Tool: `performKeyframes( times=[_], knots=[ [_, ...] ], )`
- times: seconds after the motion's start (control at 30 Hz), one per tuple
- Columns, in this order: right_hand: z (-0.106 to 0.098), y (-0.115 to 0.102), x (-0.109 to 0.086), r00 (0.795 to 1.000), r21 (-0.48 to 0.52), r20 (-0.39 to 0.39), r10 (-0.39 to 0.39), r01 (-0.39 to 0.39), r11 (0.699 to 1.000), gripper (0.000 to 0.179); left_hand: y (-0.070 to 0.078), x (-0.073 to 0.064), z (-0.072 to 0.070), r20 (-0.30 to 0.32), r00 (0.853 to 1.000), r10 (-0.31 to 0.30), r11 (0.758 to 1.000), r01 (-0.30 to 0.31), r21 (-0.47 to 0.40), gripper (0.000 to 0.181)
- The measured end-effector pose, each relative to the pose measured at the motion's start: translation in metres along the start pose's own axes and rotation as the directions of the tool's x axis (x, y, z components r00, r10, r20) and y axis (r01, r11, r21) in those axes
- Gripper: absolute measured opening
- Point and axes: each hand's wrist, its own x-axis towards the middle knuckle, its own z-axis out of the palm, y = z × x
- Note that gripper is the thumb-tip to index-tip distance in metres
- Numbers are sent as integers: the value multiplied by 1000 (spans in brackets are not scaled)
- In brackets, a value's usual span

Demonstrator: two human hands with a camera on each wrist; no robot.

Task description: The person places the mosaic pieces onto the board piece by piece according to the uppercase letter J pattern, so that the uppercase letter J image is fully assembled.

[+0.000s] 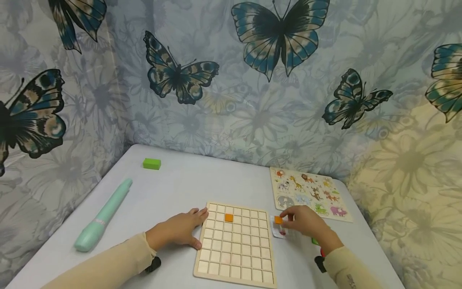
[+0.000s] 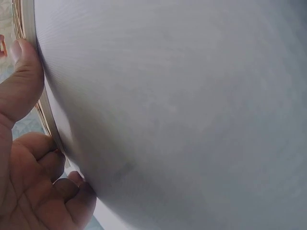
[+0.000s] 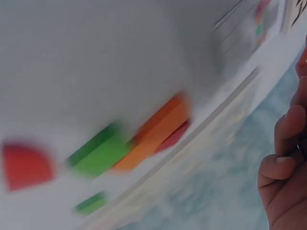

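Note:
A wooden grid board [image 1: 234, 249] lies flat on the white table, with one orange square tile [image 1: 229, 217] in a cell of its upper part. My left hand [image 1: 180, 228] rests along the board's left edge, its thumb and fingers spread against the side. In the left wrist view the thumb [image 2: 26, 81] touches that edge. Just right of the board, my right hand [image 1: 304, 220] pinches another orange square tile [image 1: 278, 220] between thumb and fingertips. Below this tile is a small white printed card [image 1: 277, 233], partly covered by the hand.
An animal picture board [image 1: 306, 188] lies at the back right. Green block [image 1: 152, 163] stands at the back left, near a long mint-coloured object [image 1: 104, 216]. In the right wrist view, blurred, are a red piece [image 3: 28, 165], a green block [image 3: 103, 153] and an orange block [image 3: 158, 129].

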Motion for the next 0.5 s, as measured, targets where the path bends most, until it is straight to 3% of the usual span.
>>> performKeyframes(
  times=[0.17, 0.5],
  knots=[
    [20, -35, 22, 993, -25, 25, -114, 115, 993, 19, 1, -1, 0, 7, 1000, -3, 1000, 3, -14, 107],
    [41, -64, 36, 989, -42, 30, -142, 143, 989, 18, 3, -1, -2, 4, 1000, -3, 1000, 3, -8, 106]
  ],
)
